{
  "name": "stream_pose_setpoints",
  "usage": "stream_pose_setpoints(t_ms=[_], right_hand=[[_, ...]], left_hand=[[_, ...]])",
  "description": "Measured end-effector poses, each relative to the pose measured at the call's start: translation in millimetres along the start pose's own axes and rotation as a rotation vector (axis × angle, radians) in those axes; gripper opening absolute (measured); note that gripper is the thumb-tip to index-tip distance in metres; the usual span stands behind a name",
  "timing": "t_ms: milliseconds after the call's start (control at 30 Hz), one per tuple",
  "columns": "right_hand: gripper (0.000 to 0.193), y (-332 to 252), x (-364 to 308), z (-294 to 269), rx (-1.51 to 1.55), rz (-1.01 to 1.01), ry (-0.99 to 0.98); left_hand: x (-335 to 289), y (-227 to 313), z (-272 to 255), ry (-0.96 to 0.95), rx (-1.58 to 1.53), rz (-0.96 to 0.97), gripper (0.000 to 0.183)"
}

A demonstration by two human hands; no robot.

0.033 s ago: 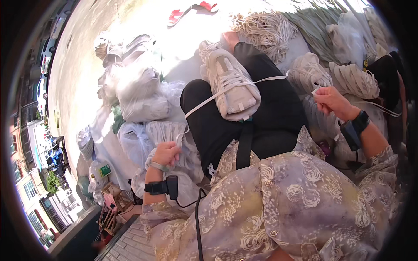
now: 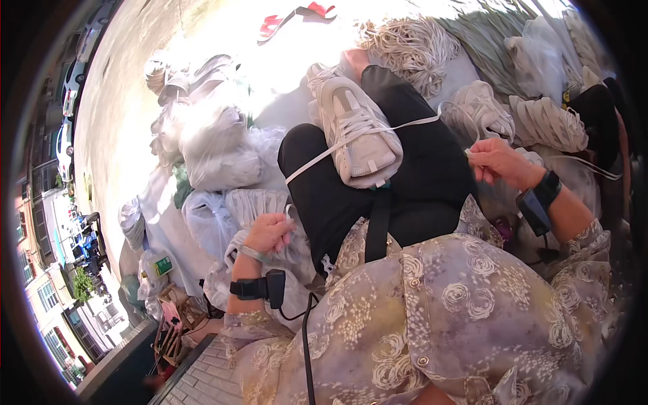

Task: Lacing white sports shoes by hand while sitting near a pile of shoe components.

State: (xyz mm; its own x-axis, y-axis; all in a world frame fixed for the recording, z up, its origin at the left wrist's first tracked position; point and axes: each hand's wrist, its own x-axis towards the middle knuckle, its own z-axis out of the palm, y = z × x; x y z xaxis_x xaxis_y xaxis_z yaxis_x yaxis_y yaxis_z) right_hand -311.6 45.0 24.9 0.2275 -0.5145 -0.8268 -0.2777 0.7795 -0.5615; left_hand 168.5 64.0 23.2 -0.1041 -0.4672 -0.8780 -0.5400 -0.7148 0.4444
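A white sneaker rests across my black-trousered lap, toe pointing away from me and heel toward my belly. White lacing crosses its tongue, and the long shoelace runs out to both sides. My left hand is closed on one end, left of my knee. My right hand pinches the other end beside my right thigh. On that side the lace hangs slack in a bend over the trousers. A black strap lies on my lap below the heel.
Bundled white shoe parts and plastic bags fill the left. More white shoes lie to the right, near a heap of pale laces. Red-and-white slippers are on the ground ahead. A black cable crosses my shirt.
My right hand has come inward, toward my thigh, with its lace end. My left hand has shifted slightly up and to the right. The sneaker has stayed almost in place.
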Motion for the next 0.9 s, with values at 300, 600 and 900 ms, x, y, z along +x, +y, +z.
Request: stream_pose_setpoints(t_ms=[300,600,900], right_hand=[[0.012,-55,103,85,0.171,-0.334,-0.025],[0.01,-48,113,92,0.365,-0.488,0.101],[0.01,-45,130,100,0.317,-0.713,0.169]], left_hand=[[76,108,71,0.08,-0.311,0.414,0.014],[78,103,85,0.234,-0.428,0.477,0.015],[58,108,106,0.504,0.245,1.048,0.009]])
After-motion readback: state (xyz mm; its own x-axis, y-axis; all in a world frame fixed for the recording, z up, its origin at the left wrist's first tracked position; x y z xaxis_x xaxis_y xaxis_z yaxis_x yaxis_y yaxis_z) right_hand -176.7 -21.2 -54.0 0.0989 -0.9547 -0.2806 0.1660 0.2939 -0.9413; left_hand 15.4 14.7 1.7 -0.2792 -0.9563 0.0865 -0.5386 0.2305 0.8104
